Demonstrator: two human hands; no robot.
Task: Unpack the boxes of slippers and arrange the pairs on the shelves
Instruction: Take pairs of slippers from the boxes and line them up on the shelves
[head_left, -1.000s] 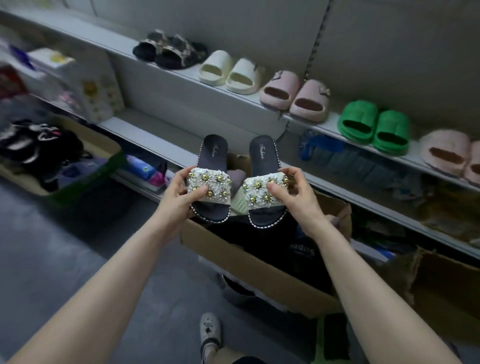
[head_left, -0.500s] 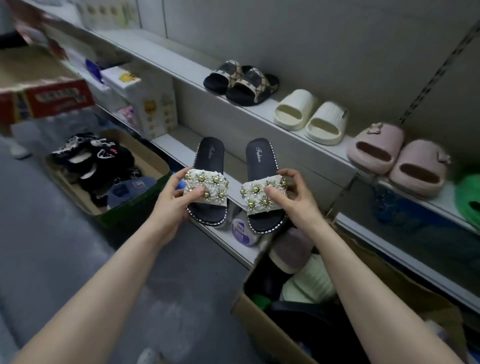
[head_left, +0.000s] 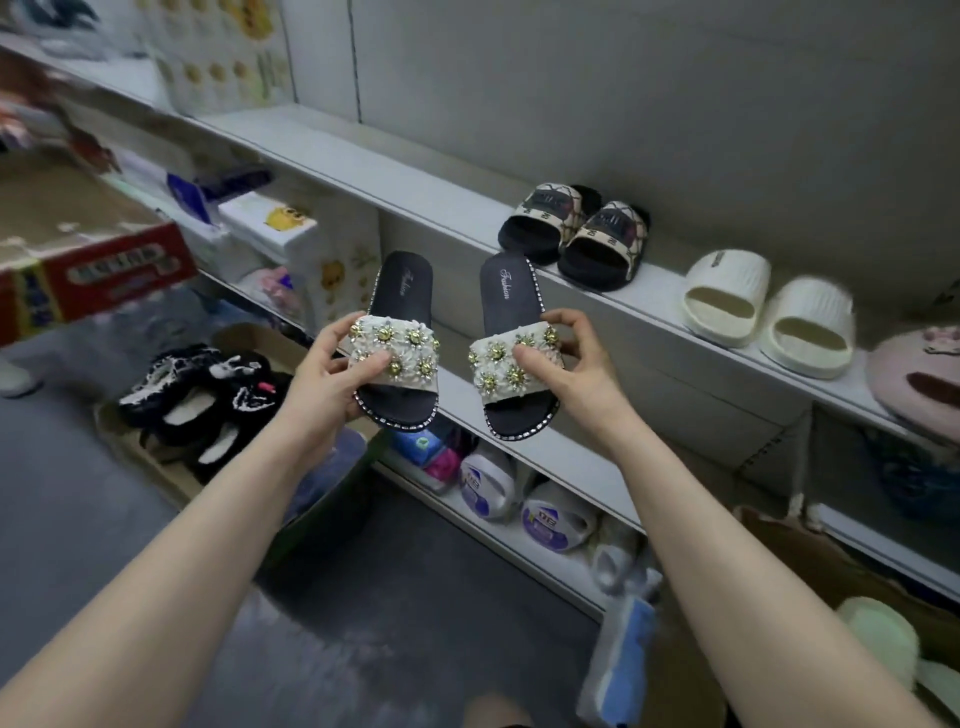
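Black slippers (head_left: 457, 332), white-and-gold flowered straps (head_left: 397, 353).

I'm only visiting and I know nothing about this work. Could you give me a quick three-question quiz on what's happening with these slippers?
1. True or false: the left hand and the right hand each hold one of the flowered slippers.
2. Which pair on the upper shelf stands nearest the held ones? A) cream pair B) black patterned pair C) pink pair
3. Fill the gap: the insoles of the held slippers are ____ in colour.

Key: 1 true; 2 B; 3 black.
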